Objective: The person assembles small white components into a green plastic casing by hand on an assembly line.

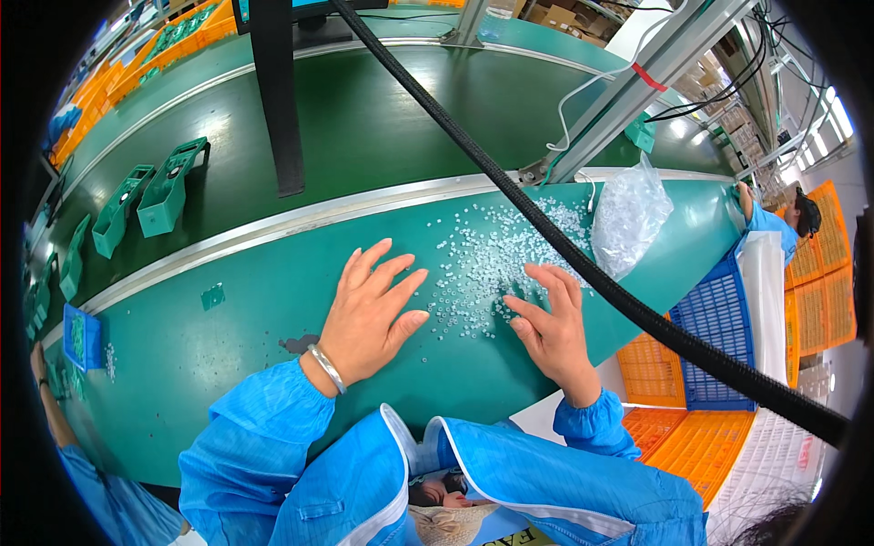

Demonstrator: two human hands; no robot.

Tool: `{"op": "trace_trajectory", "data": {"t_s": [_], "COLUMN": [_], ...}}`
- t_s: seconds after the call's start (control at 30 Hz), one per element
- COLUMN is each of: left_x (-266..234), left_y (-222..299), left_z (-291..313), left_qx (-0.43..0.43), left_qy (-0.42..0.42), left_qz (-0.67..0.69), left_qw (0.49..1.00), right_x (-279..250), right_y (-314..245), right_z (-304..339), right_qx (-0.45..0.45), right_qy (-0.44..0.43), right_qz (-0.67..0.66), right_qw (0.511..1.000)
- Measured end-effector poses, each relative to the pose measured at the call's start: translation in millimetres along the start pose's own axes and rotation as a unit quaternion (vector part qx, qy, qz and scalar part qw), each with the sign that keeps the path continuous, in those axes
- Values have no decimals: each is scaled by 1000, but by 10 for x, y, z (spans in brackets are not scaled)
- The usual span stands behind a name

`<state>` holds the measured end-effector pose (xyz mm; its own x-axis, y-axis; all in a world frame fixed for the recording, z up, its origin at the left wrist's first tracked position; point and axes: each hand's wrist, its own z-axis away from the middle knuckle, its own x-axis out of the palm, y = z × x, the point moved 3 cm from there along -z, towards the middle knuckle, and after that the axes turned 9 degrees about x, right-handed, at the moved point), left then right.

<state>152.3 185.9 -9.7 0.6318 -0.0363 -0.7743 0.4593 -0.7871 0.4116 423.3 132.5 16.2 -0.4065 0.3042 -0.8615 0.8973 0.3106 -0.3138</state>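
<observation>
A scattered heap of small clear plastic pieces [487,255] lies on the green worktable [246,337]. To the left of the heap is my left hand [364,323], palm down with its fingers spread and nothing in it; a silver bangle circles its wrist. My right hand [555,337] is at the heap's right front edge, thumb and fingers apart and slightly bent. Whether its fingertips touch the pieces I cannot tell. Just beyond it, at the heap's right, sits a clear plastic bag [630,218] that looks partly filled.
Green plastic housings [168,191] sit on the dark green conveyor [382,127] beyond a metal rail. A thick black cable [510,187] crosses the view. A blue bin [82,337] stands at left; crates [715,337] stack at right. Other people are at both sides.
</observation>
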Motion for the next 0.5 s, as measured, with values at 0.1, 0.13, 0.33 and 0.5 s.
{"op": "trace_trajectory", "data": {"t_s": [0.1,0.13,0.33,0.5], "left_x": [14,12,0,-6], "left_y": [-10,-7,-9,0], "left_z": [-2,-1,-10,12], "left_qx": [2,1,2,-1], "left_qy": [0,0,1,-3], "left_qz": [-24,-23,-20,-23], "left_qw": [1000,1000,1000,1000], "right_x": [23,36,93,89], "right_y": [-20,-22,-59,-68], "right_z": [20,23,6,3], "right_qx": [1,2,-6,5], "right_qy": [-3,-3,-17,-18], "right_qz": [-5,-5,2,-38], "right_qw": [1000,1000,1000,999]}}
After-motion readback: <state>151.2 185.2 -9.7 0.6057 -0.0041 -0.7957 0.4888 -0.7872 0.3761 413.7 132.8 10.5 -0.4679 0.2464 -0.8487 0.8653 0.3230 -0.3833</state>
